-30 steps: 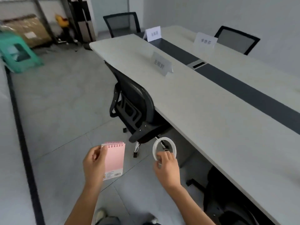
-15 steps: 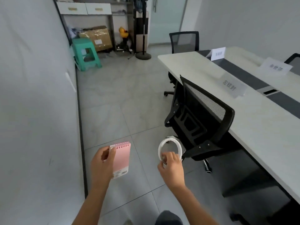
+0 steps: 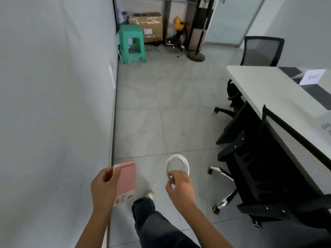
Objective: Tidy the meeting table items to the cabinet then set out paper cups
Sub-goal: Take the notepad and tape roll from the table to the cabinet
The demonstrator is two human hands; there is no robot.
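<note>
My left hand [image 3: 103,188] grips a small pink spiral notepad [image 3: 126,181] by its left edge, held upright over the floor. My right hand [image 3: 180,187] pinches the lower rim of a white tape roll [image 3: 177,166], its ring standing upright above my fingers. Both hands are low in the view, in front of my body, away from the meeting table [image 3: 272,90] at the right. The cabinet [image 3: 141,0] shows only as a lower edge at the top of the view, beyond the far floor.
A white wall [image 3: 53,104] runs close along my left. Black office chairs [image 3: 268,167] stand at the table's side on my right. Ahead are a green stool [image 3: 131,43], a cardboard box [image 3: 148,25], a pole stand [image 3: 196,55] and a name card [image 3: 312,77] on the table.
The view has swung left, away from the table and toward the far end of the room. Both hands keep their hold on the notepad and tape roll. My leg now steps forward.
</note>
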